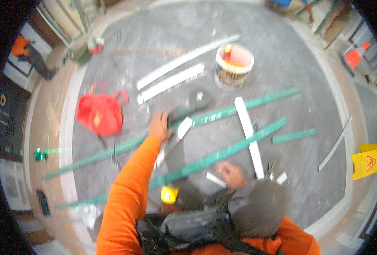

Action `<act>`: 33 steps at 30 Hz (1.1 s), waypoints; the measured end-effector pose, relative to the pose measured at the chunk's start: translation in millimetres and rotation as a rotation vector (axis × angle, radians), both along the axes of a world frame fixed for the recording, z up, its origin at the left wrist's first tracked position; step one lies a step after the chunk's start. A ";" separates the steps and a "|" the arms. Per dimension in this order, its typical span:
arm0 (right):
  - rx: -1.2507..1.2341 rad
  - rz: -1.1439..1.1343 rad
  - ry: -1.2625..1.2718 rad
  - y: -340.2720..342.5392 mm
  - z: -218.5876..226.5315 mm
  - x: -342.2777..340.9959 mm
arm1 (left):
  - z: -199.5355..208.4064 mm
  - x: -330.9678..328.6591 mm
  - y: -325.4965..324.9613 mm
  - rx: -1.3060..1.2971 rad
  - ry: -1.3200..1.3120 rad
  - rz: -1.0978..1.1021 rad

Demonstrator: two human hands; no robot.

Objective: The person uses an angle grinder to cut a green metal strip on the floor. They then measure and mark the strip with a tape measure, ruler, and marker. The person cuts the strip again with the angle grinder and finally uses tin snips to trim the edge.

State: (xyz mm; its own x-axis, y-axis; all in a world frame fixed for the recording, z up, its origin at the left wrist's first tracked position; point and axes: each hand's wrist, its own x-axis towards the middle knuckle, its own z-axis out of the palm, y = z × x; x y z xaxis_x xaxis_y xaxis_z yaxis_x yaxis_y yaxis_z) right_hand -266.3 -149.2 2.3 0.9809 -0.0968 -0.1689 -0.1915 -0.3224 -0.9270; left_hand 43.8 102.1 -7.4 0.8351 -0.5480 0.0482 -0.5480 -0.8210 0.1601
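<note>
Fingers of the left hand wrap the dark grinder (blurred, so the grip is only roughly seen), which rests on the upper green rail. Just beside it lies a short white strip. The right hand curls closed around a small white piece near the lower green rail. Farther off stand a white bucket and a red bag.

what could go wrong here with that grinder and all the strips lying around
The left hand grips the angle grinder alone while the right hand rests near a green strip; one-handed, the tool might kick or slip. The long strips and white pieces crisscross the floor, so they may be tripped over. The picture is blurred, so the grip is uncertain.
</note>
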 end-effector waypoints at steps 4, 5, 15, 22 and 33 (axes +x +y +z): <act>-0.133 0.052 0.053 2.8 10.8 -6.2 | -35.9 46.1 -0.9 0.112 0.556 0.159; -0.084 0.002 0.103 -1.3 9.8 -9.1 | -37.1 54.1 -4.0 0.121 0.558 0.159; 0.878 -0.318 0.165 -11.9 -8.4 66.8 | 66.4 -5.3 -52.6 -0.243 0.643 0.377; 1.173 -0.715 0.176 21.6 -10.7 62.2 | 72.5 -199.1 -93.9 -0.304 0.590 0.040; 1.073 -1.053 -0.014 -94.6 -29.0 -71.6 | -12.1 -185.4 -76.9 -0.072 0.326 -0.305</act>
